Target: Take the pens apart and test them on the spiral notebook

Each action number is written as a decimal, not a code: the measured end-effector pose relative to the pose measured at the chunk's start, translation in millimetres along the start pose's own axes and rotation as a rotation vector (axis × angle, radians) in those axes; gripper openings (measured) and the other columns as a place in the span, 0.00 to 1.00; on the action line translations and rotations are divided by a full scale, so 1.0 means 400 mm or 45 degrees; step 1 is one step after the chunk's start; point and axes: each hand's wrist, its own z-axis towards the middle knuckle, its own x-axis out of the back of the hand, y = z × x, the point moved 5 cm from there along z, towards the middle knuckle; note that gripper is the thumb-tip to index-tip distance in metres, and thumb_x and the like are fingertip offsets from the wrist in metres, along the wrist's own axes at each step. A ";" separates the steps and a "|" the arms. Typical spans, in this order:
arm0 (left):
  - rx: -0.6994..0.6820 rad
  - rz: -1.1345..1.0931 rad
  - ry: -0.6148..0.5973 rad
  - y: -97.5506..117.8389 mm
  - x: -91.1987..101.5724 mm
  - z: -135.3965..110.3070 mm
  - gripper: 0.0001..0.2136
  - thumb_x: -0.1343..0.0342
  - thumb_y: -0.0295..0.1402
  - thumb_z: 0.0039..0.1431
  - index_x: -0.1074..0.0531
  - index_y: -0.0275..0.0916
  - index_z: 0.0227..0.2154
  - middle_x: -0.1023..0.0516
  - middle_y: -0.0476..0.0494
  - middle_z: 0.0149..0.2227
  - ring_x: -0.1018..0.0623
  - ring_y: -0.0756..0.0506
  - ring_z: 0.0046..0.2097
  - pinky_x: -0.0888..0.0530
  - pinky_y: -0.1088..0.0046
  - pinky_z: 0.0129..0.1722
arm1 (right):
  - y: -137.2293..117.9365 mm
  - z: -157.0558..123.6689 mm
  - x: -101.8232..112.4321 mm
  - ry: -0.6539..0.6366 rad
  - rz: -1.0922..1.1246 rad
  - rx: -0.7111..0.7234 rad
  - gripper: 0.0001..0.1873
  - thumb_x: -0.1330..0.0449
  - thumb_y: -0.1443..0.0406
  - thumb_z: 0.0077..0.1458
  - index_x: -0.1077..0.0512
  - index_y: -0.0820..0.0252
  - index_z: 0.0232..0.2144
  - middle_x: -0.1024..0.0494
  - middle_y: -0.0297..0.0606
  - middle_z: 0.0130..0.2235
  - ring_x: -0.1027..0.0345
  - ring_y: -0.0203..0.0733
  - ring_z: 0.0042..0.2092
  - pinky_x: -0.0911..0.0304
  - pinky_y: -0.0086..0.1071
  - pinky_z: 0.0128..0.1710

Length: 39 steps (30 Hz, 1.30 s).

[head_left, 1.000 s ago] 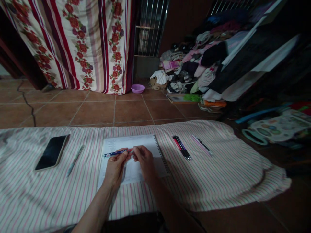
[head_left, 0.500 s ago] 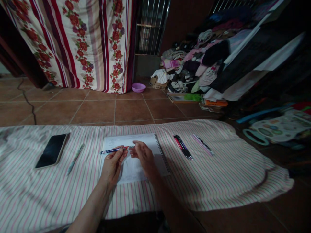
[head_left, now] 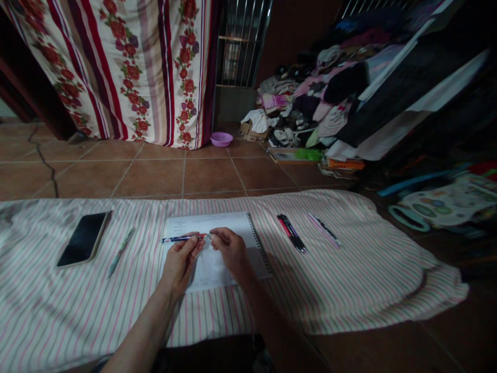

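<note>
Pen (head_left: 174, 239) partly hidden by left hand (head_left: 179, 260); notebook (head_left: 217, 267) print too small to read; curtain (head_left: 149, 72) cut off above.

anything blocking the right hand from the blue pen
Nothing visible: the right hand is close by the red end of the blue pen, which the left hand holds above the notebook. Contact at that end is too small to tell.

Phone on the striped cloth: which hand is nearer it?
Left. The left hand is to the right of the phone, holding a blue pen; the right hand is farther right.
</note>
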 end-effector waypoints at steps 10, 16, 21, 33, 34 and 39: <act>0.005 0.014 -0.025 -0.004 0.003 0.003 0.05 0.45 0.16 0.49 0.26 0.29 0.26 0.22 0.45 0.23 0.23 0.52 0.25 0.25 0.82 0.28 | 0.001 -0.002 0.000 -0.050 -0.233 0.005 0.13 0.46 0.57 0.51 0.30 0.59 0.24 0.26 0.34 0.23 0.32 0.36 0.24 0.38 0.27 0.24; -0.018 0.006 -0.014 0.002 0.009 0.007 0.04 0.42 0.17 0.47 0.26 0.30 0.26 0.22 0.46 0.23 0.23 0.53 0.25 0.26 0.83 0.27 | 0.001 -0.003 -0.005 -0.051 -0.073 0.054 0.11 0.41 0.62 0.46 0.28 0.58 0.35 0.24 0.35 0.29 0.30 0.37 0.29 0.35 0.28 0.28; -0.014 0.001 -0.006 0.002 0.009 0.007 0.04 0.41 0.18 0.47 0.26 0.30 0.25 0.22 0.45 0.23 0.23 0.53 0.25 0.26 0.83 0.27 | 0.001 -0.004 -0.011 -0.056 -0.048 0.036 0.07 0.42 0.63 0.47 0.28 0.59 0.30 0.25 0.33 0.24 0.31 0.36 0.26 0.35 0.28 0.27; 0.011 -0.060 -0.009 0.001 0.006 0.003 0.04 0.42 0.17 0.47 0.26 0.30 0.25 0.22 0.44 0.23 0.23 0.52 0.25 0.26 0.83 0.26 | -0.008 -0.007 -0.014 -0.084 -0.114 0.081 0.13 0.43 0.60 0.49 0.30 0.60 0.37 0.24 0.36 0.29 0.29 0.36 0.28 0.33 0.28 0.26; 0.011 -0.065 -0.007 0.001 0.006 0.004 0.04 0.43 0.17 0.47 0.26 0.30 0.25 0.22 0.44 0.23 0.23 0.52 0.25 0.26 0.83 0.26 | -0.008 -0.007 -0.013 -0.076 -0.099 0.088 0.13 0.43 0.61 0.48 0.30 0.60 0.37 0.24 0.36 0.30 0.29 0.36 0.29 0.33 0.28 0.26; 0.001 -0.076 -0.004 0.001 0.005 0.004 0.06 0.46 0.16 0.50 0.27 0.28 0.24 0.22 0.43 0.22 0.23 0.52 0.24 0.25 0.83 0.27 | 0.001 -0.004 -0.012 -0.074 -0.089 0.090 0.09 0.43 0.63 0.47 0.29 0.59 0.32 0.24 0.35 0.27 0.29 0.36 0.28 0.33 0.28 0.27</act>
